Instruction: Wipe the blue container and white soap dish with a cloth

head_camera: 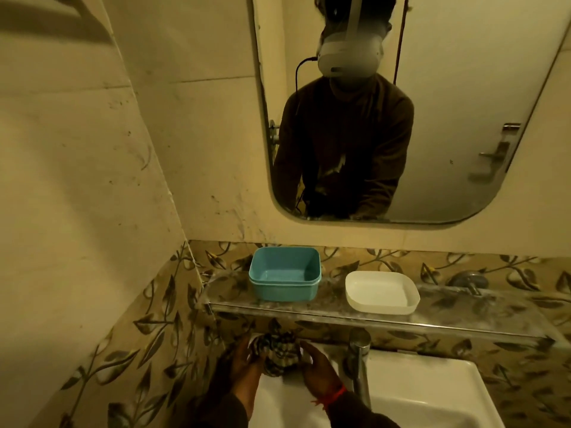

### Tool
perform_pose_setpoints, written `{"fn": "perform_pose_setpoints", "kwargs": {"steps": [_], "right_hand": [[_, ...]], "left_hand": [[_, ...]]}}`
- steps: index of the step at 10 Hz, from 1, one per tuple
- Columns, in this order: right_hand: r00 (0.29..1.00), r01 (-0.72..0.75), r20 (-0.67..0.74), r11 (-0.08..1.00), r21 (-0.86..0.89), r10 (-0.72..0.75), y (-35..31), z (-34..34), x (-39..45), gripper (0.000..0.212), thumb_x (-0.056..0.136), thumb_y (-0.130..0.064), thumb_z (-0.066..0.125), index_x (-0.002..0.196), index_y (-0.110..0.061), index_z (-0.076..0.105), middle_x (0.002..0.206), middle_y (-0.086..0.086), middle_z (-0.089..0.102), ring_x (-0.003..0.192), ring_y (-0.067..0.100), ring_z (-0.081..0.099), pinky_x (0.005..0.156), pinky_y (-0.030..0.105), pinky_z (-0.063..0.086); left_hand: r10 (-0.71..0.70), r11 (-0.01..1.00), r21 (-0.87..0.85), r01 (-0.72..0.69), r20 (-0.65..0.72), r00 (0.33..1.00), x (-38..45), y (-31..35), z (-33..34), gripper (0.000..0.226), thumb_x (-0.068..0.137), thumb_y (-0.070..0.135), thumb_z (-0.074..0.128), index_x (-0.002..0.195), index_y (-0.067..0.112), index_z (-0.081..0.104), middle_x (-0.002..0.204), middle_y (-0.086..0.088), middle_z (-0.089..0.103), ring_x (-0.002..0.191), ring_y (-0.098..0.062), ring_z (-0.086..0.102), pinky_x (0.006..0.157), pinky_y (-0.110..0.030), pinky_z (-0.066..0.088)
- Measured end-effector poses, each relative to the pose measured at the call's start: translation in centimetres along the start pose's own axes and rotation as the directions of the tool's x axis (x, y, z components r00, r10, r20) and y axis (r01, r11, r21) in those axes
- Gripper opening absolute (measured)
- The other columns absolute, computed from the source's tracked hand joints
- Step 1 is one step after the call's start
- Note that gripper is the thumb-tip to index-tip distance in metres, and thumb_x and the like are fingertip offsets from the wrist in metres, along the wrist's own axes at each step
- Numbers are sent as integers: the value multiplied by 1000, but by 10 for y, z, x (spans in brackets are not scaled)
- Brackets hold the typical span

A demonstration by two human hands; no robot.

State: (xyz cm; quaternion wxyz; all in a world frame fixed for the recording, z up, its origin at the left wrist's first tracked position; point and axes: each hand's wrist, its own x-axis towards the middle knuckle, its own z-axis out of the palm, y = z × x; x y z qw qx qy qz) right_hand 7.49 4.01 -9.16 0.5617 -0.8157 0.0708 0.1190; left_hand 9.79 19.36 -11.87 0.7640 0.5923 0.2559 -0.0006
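My head view is dim, with a heavy yellow-green cast over everything. A broad dark shadow falls across the upper left wall [61, 23]. The mirror [463, 103] shows a soft, hazy reflection, smeared near its lower edge. The glass shelf [463, 316] catches a pale, streaky sheen along its front rim. My hands low in the frame sit in deep shade and look slightly blurred. Wide-angle distortion bends the wall lines and mirror edges outward toward the borders.
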Motion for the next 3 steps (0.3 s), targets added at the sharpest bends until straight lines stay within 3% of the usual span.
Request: {"fn": "perform_pose_setpoints", "kwargs": {"steps": [1, 2, 3], "right_hand": [[1000, 12, -22, 1000, -17, -13, 3, -10, -16, 41, 93, -8, 52, 133, -13, 46, 130, 10, 54, 109, 20, 54, 97, 30, 43], [998, 59, 38, 996, -60, -57, -2, -27, -42, 30, 93, -13, 52, 122, -23, 54, 114, 1, 58, 93, 11, 57, 86, 24, 49], [989, 109, 106, 993, -51, -104, -6, -40, -65, 23, 93, -21, 57, 113, -31, 58, 122, 1, 56, 83, 6, 61, 74, 14, 49]], "left_hand": [[48, 996, -79, -48, 8, 999, -19, 9, -3, 49, 98, -5, 56, 145, 10, 49, 152, -16, 48, 139, -38, 45, 112, -54, 39], [96, 993, -59, -101, -76, 992, -26, 12, -7, 43, 100, -4, 54, 143, -1, 49, 149, -24, 49, 138, -45, 44, 104, -56, 39], [138, 989, -24, -143, -137, 981, -47, 17, -12, 36, 104, 7, 50, 138, -6, 52, 140, -29, 55, 131, -48, 49, 104, -62, 40]]}}
